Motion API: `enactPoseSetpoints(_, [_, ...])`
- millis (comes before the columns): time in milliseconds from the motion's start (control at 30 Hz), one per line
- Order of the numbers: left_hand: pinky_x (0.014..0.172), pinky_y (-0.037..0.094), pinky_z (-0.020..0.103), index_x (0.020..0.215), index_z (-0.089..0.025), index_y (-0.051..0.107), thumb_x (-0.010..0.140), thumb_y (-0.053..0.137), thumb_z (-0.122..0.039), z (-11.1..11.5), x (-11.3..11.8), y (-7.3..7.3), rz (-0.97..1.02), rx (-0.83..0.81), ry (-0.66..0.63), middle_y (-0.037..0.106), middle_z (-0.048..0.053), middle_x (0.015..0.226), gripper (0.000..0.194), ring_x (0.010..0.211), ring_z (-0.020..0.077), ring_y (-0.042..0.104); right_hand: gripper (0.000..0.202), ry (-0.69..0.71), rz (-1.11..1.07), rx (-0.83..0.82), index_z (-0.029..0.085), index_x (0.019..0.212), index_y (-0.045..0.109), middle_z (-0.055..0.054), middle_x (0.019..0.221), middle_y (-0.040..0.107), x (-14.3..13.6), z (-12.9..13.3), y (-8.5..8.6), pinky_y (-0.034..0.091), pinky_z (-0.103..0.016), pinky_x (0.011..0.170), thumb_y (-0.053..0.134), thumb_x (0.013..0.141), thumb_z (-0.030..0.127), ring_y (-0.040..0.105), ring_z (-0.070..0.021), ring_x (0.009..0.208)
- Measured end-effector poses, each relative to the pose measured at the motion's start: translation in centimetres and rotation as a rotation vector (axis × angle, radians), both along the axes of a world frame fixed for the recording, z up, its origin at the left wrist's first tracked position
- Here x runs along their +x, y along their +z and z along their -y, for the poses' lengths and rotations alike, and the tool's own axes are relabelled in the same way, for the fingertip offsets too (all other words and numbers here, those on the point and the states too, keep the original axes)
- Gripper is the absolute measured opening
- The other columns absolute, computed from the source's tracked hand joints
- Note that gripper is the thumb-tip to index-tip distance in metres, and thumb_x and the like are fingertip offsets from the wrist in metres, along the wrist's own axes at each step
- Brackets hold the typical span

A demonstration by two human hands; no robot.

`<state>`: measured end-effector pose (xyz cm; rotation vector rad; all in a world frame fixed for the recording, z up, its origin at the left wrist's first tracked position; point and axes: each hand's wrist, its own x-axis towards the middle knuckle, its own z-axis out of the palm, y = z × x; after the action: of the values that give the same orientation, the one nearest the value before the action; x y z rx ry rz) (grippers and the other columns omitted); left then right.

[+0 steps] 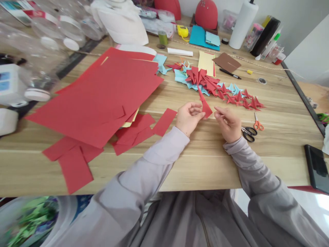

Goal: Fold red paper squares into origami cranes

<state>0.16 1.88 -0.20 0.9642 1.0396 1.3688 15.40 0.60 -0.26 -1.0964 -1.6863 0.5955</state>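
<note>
Pinched between the thumb and fingers of my left hand (190, 116) is a folded piece of red paper (206, 108), with a narrow strip pointing up and away from me. Just to its right is my right hand (228, 122), its fingers curled and its thumb and forefinger close together by the paper's edge. Whether those fingertips hold anything is too small to make out. Beyond both hands lies a cluster of red folded paper cranes (203, 80), mixed with light blue ones (235, 89).
Large red sheets (108, 92) and cut red rectangles (74, 168) cover the left side. Black-handled scissors (248, 134) and small orange scissors (258, 125) lie right of my right hand. A phone (317, 168) rests at the right edge. Clear plastic jars (38, 82) crowd the far left.
</note>
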Motion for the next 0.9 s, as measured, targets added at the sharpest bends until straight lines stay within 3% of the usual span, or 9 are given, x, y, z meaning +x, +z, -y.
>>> enactPoseSetpoints(133, [0.069, 0.056, 0.031, 0.074, -0.012, 0.056, 0.055, 0.075, -0.014, 0.33, 0.22, 0.53, 0.189, -0.113, -0.017, 0.063, -0.001, 0.062, 0.027, 0.063, 0.0127, 0.064, 0.023, 0.107, -0.006, -0.011, 0.03, 0.102, 0.069, -0.003, 0.091, 0.067, -0.35, -0.36, 0.06, 0.049, -0.035, 0.081, 0.057, 0.083, 0.036, 0.059, -0.0181, 0.087])
enactPoseSetpoints(300, [0.059, 0.056, 0.03, 0.071, -0.012, 0.055, 0.061, 0.072, -0.02, 0.61, 0.36, 0.53, 0.143, -0.128, -0.117, 0.064, 0.001, 0.058, 0.021, 0.057, 0.0147, 0.064, 0.019, 0.095, -0.124, -0.079, 0.024, 0.09, 0.072, -0.003, 0.079, 0.066, -0.43, -0.4, -0.17, 0.049, -0.032, 0.069, 0.059, 0.081, 0.035, 0.058, -0.0147, 0.071])
enactPoseSetpoints(400, [0.056, 0.054, 0.027, 0.076, -0.014, 0.056, 0.065, 0.069, -0.019, 0.58, 0.19, 0.62, 0.09, -0.027, -0.108, 0.062, -0.001, 0.06, 0.018, 0.055, 0.0118, 0.061, 0.015, 0.092, -0.278, -0.224, 0.024, 0.085, 0.071, 0.0, 0.072, 0.065, -0.05, -0.73, -0.67, 0.047, -0.028, 0.06, 0.064, 0.076, 0.032, 0.056, -0.012, 0.061])
enactPoseSetpoints(467, [0.057, 0.053, 0.024, 0.086, -0.016, 0.058, 0.062, 0.069, -0.014, 0.6, -0.02, 0.8, 0.085, 0.019, -0.14, 0.06, -0.004, 0.065, 0.026, 0.058, 0.0102, 0.061, 0.013, 0.111, -0.384, -0.319, 0.024, 0.083, 0.071, 0.002, 0.068, 0.063, 0.16, -0.95, -0.89, 0.046, -0.026, 0.057, 0.065, 0.074, 0.03, 0.055, -0.0109, 0.058])
enactPoseSetpoints(600, [0.058, 0.053, 0.024, 0.108, -0.022, 0.06, 0.06, 0.071, -0.013, 0.77, -0.4, 1.14, 0.152, -0.044, -0.323, 0.062, -0.002, 0.076, 0.05, 0.064, 0.0121, 0.064, 0.01, 0.165, -0.547, -0.461, 0.022, 0.077, 0.071, 0.002, 0.067, 0.064, 0.26, -0.98, -0.63, 0.045, -0.025, 0.054, 0.066, 0.069, 0.024, 0.055, -0.0097, 0.056])
enactPoseSetpoints(700, [0.058, 0.053, 0.026, 0.103, -0.017, 0.065, 0.064, 0.072, -0.024, 0.85, -0.46, 1.15, 0.178, -0.1, -0.407, 0.066, 0.002, 0.075, 0.04, 0.062, 0.0133, 0.065, 0.008, 0.196, -0.594, -0.531, 0.021, 0.073, 0.071, 0.002, 0.068, 0.065, 0.19, -0.8, -0.24, 0.045, -0.025, 0.054, 0.066, 0.067, 0.022, 0.055, -0.0099, 0.056])
enactPoseSetpoints(800, [0.059, 0.053, 0.027, 0.087, -0.011, 0.07, 0.064, 0.075, -0.034, 0.8, -0.3, 0.9, 0.152, -0.113, -0.382, 0.068, 0.005, 0.068, 0.033, 0.057, 0.013, 0.063, 0.007, 0.249, -0.597, -0.559, 0.02, 0.073, 0.071, 0.001, 0.068, 0.066, 0.23, -0.68, -0.2, 0.045, -0.025, 0.055, 0.067, 0.067, 0.021, 0.056, -0.0101, 0.056])
enactPoseSetpoints(900, [0.06, 0.054, 0.028, 0.079, -0.011, 0.071, 0.057, 0.079, -0.035, 0.63, -0.1, 0.58, 0.138, -0.103, -0.278, 0.069, 0.005, 0.065, 0.032, 0.054, 0.0127, 0.063, 0.01, 0.291, -0.567, -0.538, 0.021, 0.078, 0.072, 0.001, 0.071, 0.067, 0.3, -0.61, -0.32, 0.047, -0.025, 0.058, 0.067, 0.071, 0.024, 0.058, -0.0106, 0.059])
